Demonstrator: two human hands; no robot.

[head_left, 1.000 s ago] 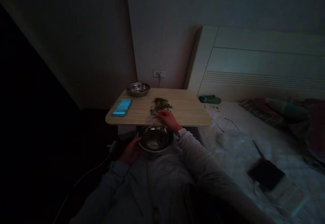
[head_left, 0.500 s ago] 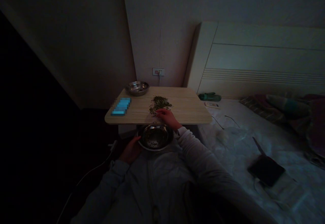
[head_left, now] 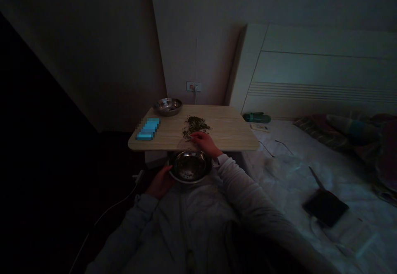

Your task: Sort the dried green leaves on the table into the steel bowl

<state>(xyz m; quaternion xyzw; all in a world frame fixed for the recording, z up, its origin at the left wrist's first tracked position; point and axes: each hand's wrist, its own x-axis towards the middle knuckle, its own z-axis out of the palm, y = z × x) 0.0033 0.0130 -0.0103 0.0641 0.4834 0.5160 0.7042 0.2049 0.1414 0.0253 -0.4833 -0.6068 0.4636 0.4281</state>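
My left hand (head_left: pixel 160 181) grips the left rim of a shiny metal bowl (head_left: pixel 190 166), thumb over the edge. The bowl rests against my lap just below the table's front edge, with a few dark grains in its bottom. Over the wooden table (head_left: pixel 229 129), my right hand (head_left: pixel 205 143) is at the near edge of a spread pile of small green grains (head_left: pixel 197 124), which look like beans or seeds. Its fingers are bent and drawn together at the tips; whatever they pinch is too small and dim to make out.
A second metal bowl (head_left: pixel 168 106) stands at the table's back left, with a lit phone (head_left: pixel 149 129), blurred out, in front of it. To the right is a bed with a green bottle (head_left: pixel 257 117), a remote (head_left: pixel 259 128) and a dark flat object (head_left: pixel 325 207). A white cable (head_left: pixel 105 212) runs at lower left.
The view has tilted very slightly. My right hand stays by the near edge of the pile with barely any movement, and my left hand keeps its hold on the bowl.
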